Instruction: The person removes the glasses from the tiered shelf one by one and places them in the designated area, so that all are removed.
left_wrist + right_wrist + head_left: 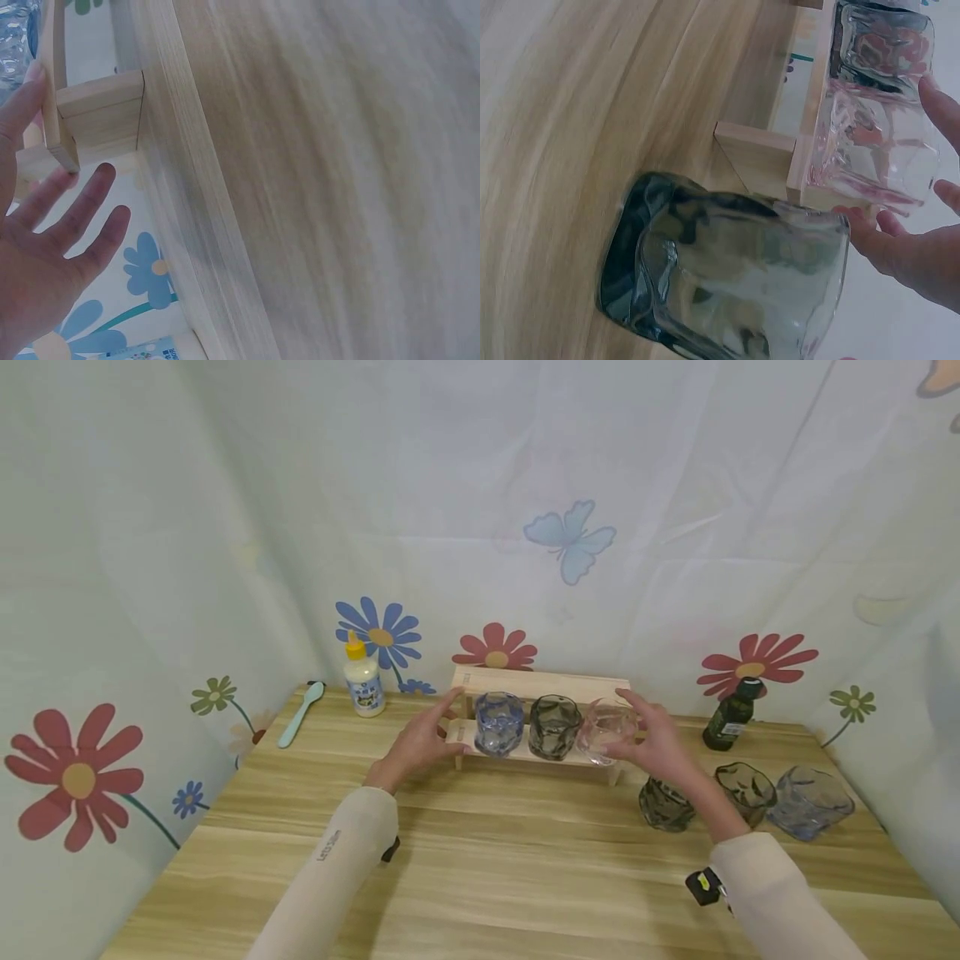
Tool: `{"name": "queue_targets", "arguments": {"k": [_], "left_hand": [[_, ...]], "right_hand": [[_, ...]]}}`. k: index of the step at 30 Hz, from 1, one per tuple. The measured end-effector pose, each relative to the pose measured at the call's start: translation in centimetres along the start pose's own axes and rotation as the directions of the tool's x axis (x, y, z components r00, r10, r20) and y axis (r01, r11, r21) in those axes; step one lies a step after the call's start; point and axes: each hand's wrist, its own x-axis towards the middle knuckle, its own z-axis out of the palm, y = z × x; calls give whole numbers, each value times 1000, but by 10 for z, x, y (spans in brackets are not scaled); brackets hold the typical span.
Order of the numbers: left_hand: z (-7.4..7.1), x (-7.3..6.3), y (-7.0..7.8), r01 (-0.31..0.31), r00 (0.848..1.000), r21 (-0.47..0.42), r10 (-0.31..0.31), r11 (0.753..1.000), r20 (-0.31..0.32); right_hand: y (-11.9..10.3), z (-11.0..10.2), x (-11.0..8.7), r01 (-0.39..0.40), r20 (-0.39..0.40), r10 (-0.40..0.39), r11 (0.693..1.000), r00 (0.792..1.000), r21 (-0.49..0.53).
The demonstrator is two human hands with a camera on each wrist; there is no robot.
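A small two-step wooden rack stands at the back of the table. On its lower step sit a blue glass, a dark grey glass and a clear pinkish glass. My left hand is at the rack's left end, fingers spread; in the left wrist view its fingertips lie by the wooden end. My right hand spans the right end, thumb in front of the pinkish glass and a fingertip by the upper step. Whether it touches that glass, I cannot tell.
Right of the rack stand two dark glasses and a bluish glass, near my right forearm. Behind them is a green bottle. At the back left are a yellow-capped bottle and a pale green spoon. A printed curtain hangs behind.
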Motion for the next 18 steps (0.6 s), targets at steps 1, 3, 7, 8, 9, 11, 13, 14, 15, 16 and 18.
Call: {"name": "queue_targets", "arguments": {"k": [1,3,7,8,9,11,13,14,15,16,18], "left_hand": [[0,0,0,-1,1000,0,1,1000,0],[1,-1,-1,-6,1000,7,6,1000,-2],[2,-1,-1,-4,1000,12,4,1000,-2],[2,-1,-1,-3,1000,11,3,1000,-1],[2,-1,-1,-2,1000,9,2,1000,0],[1,-1,-1,0,1000,3,0,1000,3],[1,0,0,0,1000,-3,0,1000,6],[1,0,0,-1,1000,-5,1,1000,8],[1,0,0,-3,1000,-6,3,1000,9],[1,0,-1,-4,1000,-6,4,1000,9],[1,1,-1,-7,1000,-5,7,1000,8]], "right_hand": [[0,2,1,5,3,-5,1000,1000,3],[2,5,2,9,8,-9,1000,1000,19],[3,9,5,12,7,-12,999,1000,53],[3,10,6,7,6,-8,998,1000,63],[3,11,7,9,7,-10,997,1000,72],[4,13,9,11,8,-11,996,1000,84],[4,14,11,8,7,-9,996,1000,91],[4,15,11,6,7,-7,995,1000,95],[5,16,12,4,8,-5,995,1000,98],[5,17,12,-2,10,1,995,1000,103],[5,18,12,-17,13,15,993,1000,116]]}}
